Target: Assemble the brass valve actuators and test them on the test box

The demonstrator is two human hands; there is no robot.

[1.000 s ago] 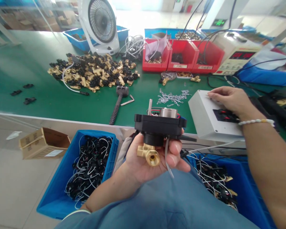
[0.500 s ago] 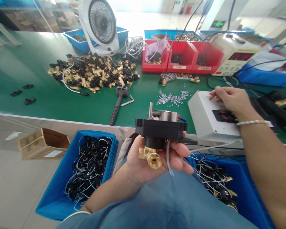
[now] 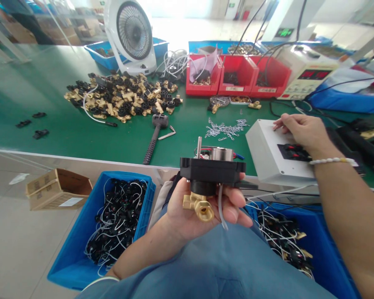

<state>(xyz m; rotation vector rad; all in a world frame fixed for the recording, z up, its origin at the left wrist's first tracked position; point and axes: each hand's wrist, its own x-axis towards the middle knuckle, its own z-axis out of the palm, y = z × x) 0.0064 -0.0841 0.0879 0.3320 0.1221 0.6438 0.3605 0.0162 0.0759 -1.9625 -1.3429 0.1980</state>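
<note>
In my left hand [image 3: 187, 216] rests a motorized valve [image 3: 212, 172], with a black actuator housing on top and a brass valve body [image 3: 202, 207] below. The palm and fingers cup it from underneath. A metal pin and a silver motor stand up from the open top, with thin coloured wires beside them. A pale cable hangs down in front of the fingers. My right hand [image 3: 303, 131] lies on a grey control box [image 3: 268, 153], its thumb and fingertips pinched at the top left; what is between them is hidden. Red and black terminals [image 3: 294, 151] sit under the wrist.
Brass valve fittings [image 3: 121, 97] are heaped behind a mallet [image 3: 156, 137]. Metal clips [image 3: 226, 128] lie near the grey box. Red bins [image 3: 204, 87], a fan [image 3: 134, 33] and a power supply [image 3: 308, 72] line the back. Blue crates [image 3: 64, 270] flank my lap.
The view has shifted very slightly. The valve in my left hand appears a touch lower and further right; my right hand stays on the box.
</note>
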